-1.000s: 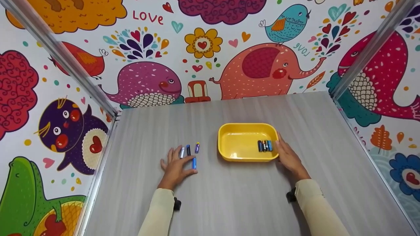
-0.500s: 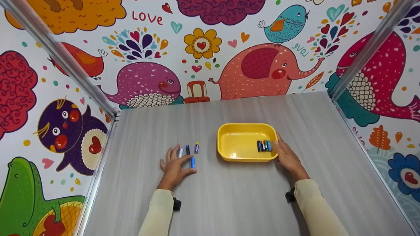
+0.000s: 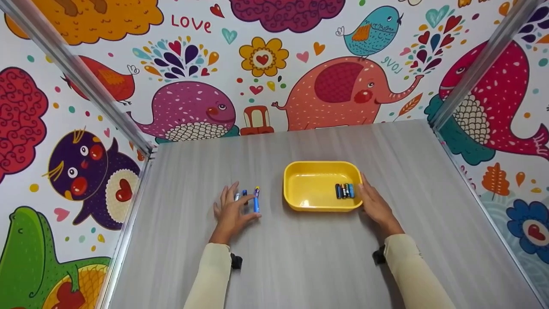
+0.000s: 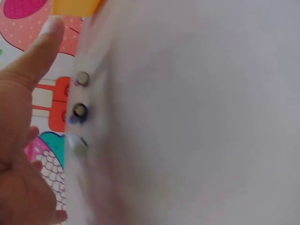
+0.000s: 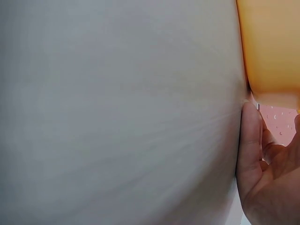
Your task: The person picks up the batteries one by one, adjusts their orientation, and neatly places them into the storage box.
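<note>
My left hand [image 3: 230,218] pinches a light blue battery [image 3: 256,205] end to end between thumb and forefinger, just above the table. Close by lie a purple battery with a yellow end [image 3: 257,189], a dark battery [image 3: 245,192] and a whitish battery [image 3: 237,196], the last partly behind my fingers. In the left wrist view the held battery is not visible. On the right, my right hand [image 3: 378,208] rests with extended fingers against the right wall of a yellow tray [image 3: 306,186]. Several batteries [image 3: 345,191] lie side by side at the tray's right end.
The grey wood-grain table [image 3: 296,266] meets a patterned back wall [image 3: 266,94]. Metal posts [image 3: 484,68] stand at both back corners. Bare table separates the loose batteries from the tray.
My left hand has moved slightly right and away from me, carrying the blue battery toward the purple one. My right hand and the tray hold their places.
</note>
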Demonstrator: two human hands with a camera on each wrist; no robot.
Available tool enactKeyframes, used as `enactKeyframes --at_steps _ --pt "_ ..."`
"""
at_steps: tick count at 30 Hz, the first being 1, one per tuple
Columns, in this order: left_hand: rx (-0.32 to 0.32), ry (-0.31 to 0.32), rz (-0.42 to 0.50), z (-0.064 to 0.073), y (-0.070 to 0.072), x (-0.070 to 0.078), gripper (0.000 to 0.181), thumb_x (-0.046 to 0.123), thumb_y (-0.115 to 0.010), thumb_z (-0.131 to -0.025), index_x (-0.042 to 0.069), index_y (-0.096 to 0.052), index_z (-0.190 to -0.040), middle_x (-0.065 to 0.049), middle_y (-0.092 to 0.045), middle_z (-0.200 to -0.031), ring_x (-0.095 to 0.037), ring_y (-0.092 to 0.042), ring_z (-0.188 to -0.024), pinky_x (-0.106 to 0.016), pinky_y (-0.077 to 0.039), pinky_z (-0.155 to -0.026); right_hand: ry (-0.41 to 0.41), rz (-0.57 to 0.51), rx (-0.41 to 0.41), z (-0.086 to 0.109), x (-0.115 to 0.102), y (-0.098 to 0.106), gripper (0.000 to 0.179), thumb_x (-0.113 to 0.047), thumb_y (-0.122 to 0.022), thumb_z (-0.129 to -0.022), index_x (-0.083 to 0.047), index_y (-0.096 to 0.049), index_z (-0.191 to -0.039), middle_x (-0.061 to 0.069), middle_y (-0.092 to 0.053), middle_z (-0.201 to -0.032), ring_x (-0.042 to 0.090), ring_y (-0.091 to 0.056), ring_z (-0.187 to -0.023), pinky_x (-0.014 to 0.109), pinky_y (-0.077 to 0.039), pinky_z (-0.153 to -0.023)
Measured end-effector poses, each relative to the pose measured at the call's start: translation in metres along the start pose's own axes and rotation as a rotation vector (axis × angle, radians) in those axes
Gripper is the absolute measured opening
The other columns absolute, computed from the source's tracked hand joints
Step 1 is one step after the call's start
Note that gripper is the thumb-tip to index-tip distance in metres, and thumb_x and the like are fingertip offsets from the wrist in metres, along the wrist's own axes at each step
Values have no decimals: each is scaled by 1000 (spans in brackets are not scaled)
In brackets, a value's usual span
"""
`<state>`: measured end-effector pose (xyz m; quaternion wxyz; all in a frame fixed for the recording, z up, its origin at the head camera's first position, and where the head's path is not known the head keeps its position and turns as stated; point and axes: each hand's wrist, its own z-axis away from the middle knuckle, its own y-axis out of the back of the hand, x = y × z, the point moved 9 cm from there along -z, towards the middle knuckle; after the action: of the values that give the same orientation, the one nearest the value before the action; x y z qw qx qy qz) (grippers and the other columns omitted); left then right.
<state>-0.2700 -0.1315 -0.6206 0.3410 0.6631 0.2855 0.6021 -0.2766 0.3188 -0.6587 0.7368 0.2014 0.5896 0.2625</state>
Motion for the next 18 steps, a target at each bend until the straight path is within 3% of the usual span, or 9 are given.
enactKeyframes --at_steps 6,12,18 --pt "14 -15 14 -13 2 25 60 46 -88 -75 39 -68 -131 1 -21 -170 -37 -5 -158 -81 -1 -114 -9 -17 -2 0 0 -1 73 -66 -18 -105 -30 0 -165 25 -31 -158 41 -48 -124 41 -51 -85" --pt "-1 -2 18 -27 0 53 56 50 -85 -77 43 -69 -130 2 -19 -170 -34 -4 -158 -79 0 -116 -2 -19 -1 2 -1 0 72 -65 -19 -105 -30 -1 -165 24 -31 -159 41 -49 -125 39 -52 -82" --pt "-20 -30 5 -44 -6 85 54 51 -84 -78 43 -69 -130 4 -18 -170 -33 -4 -158 -78 -1 -117 -16 -19 -6 3 -2 1 72 -66 -19 -105 -32 0 -165 24 -30 -160 41 -49 -124 40 -52 -83"
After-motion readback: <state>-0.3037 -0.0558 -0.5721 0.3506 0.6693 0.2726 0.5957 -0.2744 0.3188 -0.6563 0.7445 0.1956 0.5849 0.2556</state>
